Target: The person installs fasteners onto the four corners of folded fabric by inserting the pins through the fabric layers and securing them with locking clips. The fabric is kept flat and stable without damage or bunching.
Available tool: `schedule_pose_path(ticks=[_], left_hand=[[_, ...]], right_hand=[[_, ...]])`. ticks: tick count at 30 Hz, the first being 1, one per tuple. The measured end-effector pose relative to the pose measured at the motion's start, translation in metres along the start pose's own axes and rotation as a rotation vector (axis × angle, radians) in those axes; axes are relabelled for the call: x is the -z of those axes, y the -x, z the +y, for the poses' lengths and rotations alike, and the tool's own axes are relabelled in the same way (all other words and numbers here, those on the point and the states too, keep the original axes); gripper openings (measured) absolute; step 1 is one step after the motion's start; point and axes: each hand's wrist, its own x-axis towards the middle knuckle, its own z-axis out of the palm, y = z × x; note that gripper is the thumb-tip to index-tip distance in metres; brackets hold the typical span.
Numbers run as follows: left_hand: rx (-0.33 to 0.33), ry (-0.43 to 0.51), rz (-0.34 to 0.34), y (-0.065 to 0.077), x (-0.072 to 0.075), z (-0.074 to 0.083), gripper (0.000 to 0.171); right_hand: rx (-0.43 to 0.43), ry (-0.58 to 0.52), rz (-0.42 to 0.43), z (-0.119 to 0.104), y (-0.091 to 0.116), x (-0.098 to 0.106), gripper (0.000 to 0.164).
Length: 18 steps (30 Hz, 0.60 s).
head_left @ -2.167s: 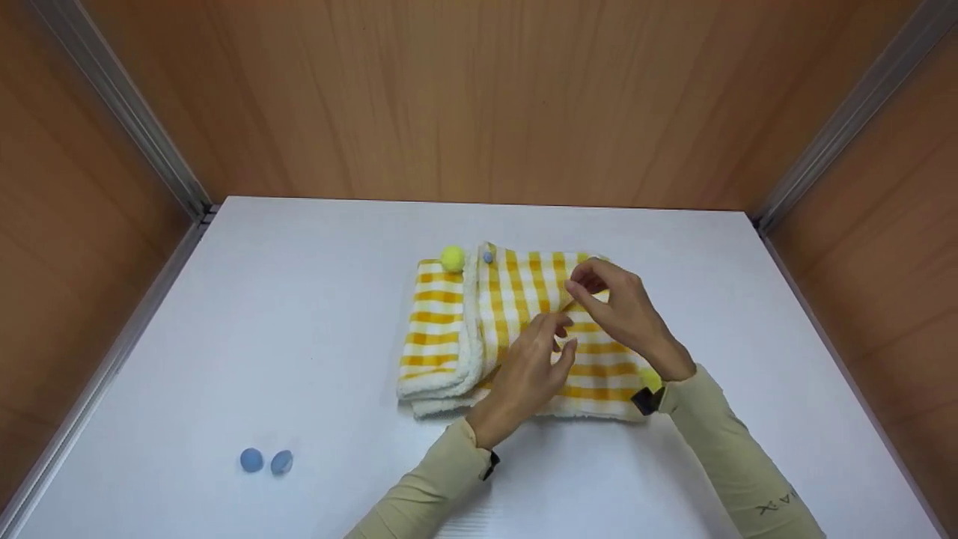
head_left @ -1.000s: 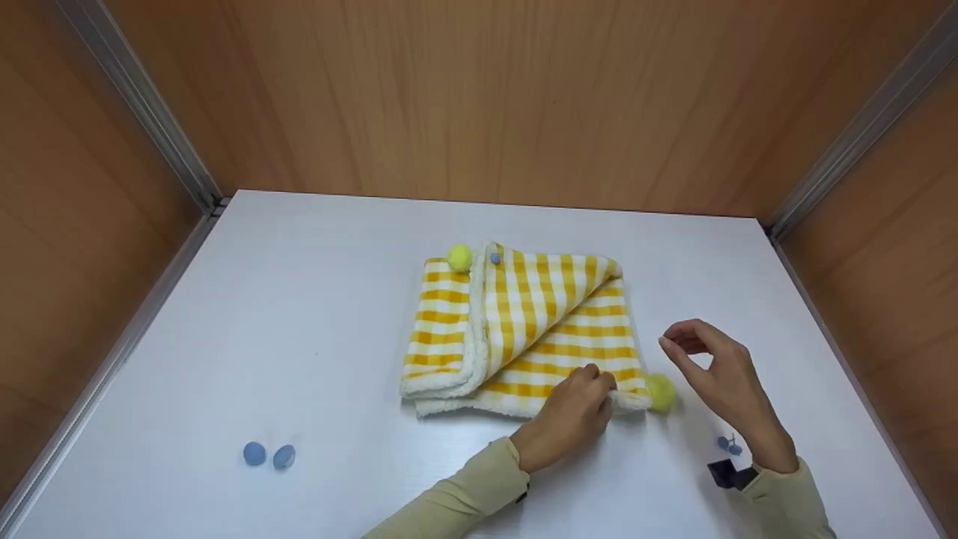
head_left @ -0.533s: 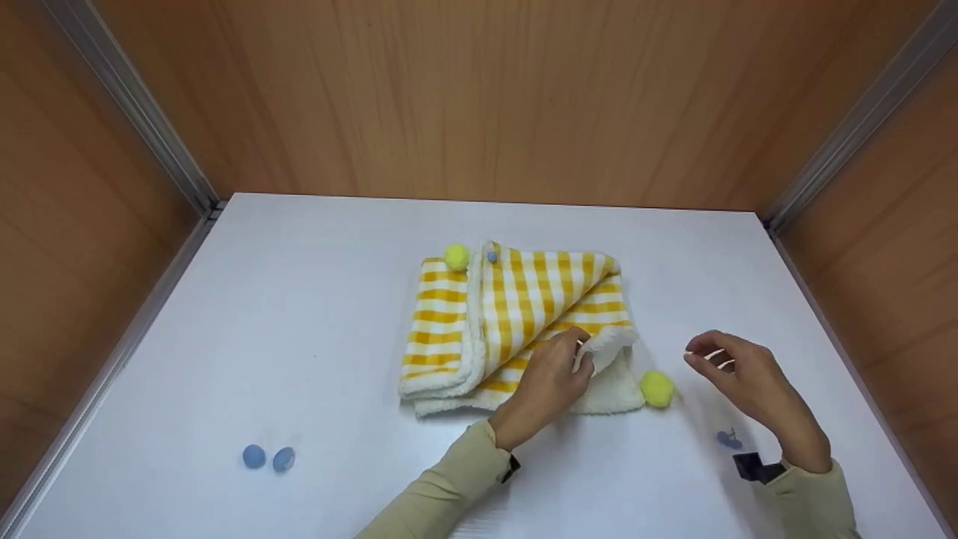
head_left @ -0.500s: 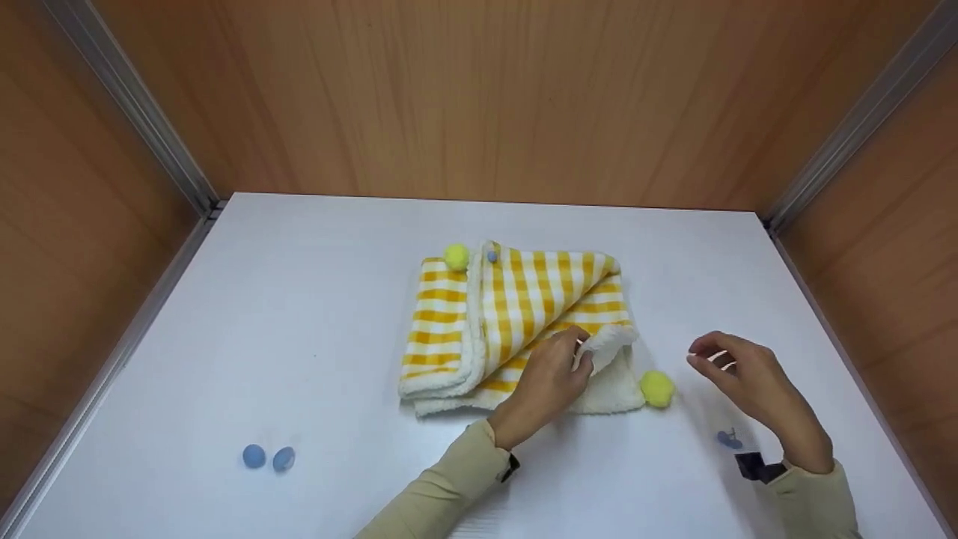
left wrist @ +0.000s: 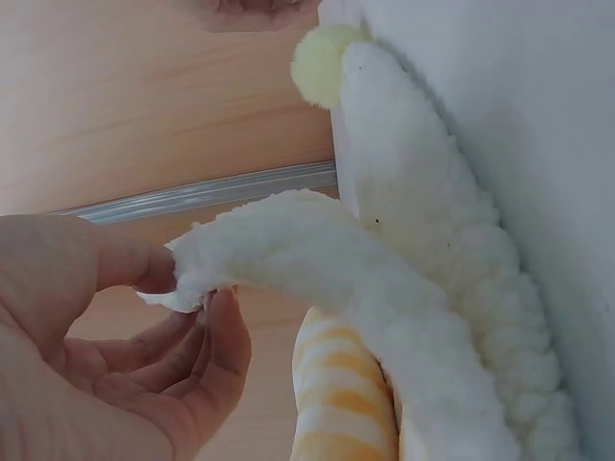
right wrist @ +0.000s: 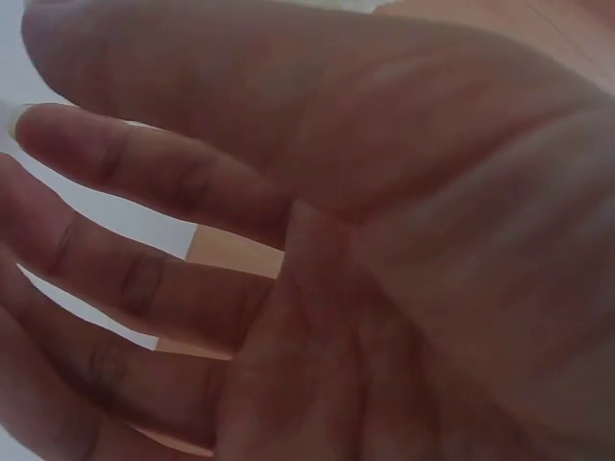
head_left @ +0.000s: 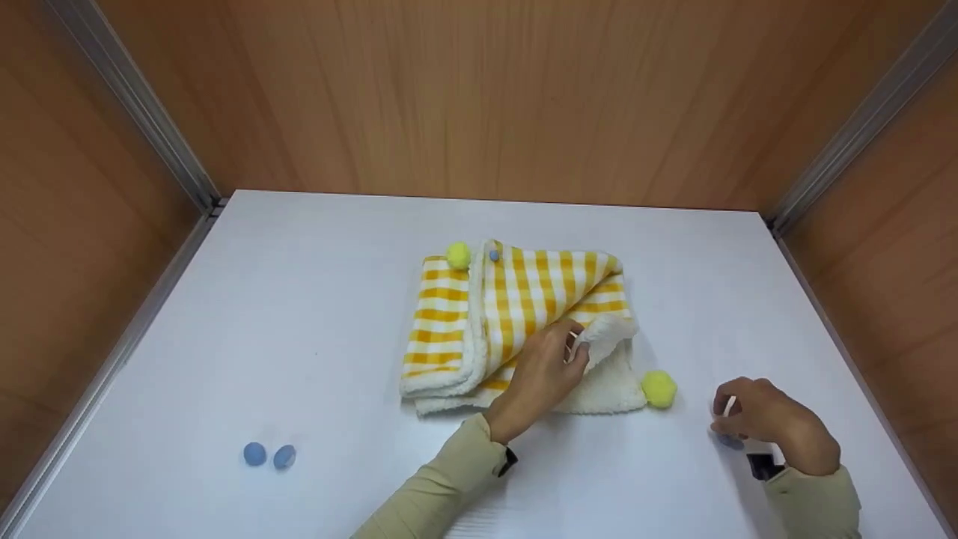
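Observation:
A folded yellow-and-white checked blanket (head_left: 528, 292) with white fleece backing lies mid-table. My left hand (head_left: 542, 374) pinches a layer at its near right part and holds it folded back, fleece side showing. In the left wrist view, the fleece edge (left wrist: 207, 259) sits between thumb and fingers. My right hand (head_left: 771, 412) is low over the table to the right, fingers bent and thumb apart from the index finger. Just under its fingertips is a small blue round piece (head_left: 730, 442), partly hidden. The right wrist view shows no object in the palm.
Two blue round pieces, one whole disc (head_left: 254, 454) and another (head_left: 284, 457) beside it, lie at the left front. Yellow pompoms sit at the blanket's upper left (head_left: 458, 256) and lower right corner (head_left: 659, 389). A small blue piece (head_left: 494, 256) is on the upper fold. Wooden panels (head_left: 479, 97) enclose the table.
My left hand has gone from the blanket's middle to its near edge and lifted a layer back. My right hand has left the blanket, moved right and lowered to the blue piece.

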Motion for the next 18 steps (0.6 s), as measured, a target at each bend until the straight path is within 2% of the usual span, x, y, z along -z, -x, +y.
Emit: schedule_pose_path(ticks=[11, 18], left_hand=[[0.094, 0.066, -0.046, -0.0036, 0.0048, -0.0023, 0.010], [0.068, 0.076, -0.033, -0.0030, 0.0063, -0.0030, 0.012]], right_hand=[[-0.008, 0.006, -0.012, -0.0016, -0.0047, -0.0094, 0.017], [-0.026, 0.019, -0.024, 0.0010, -0.0013, -0.0055, 0.016]])
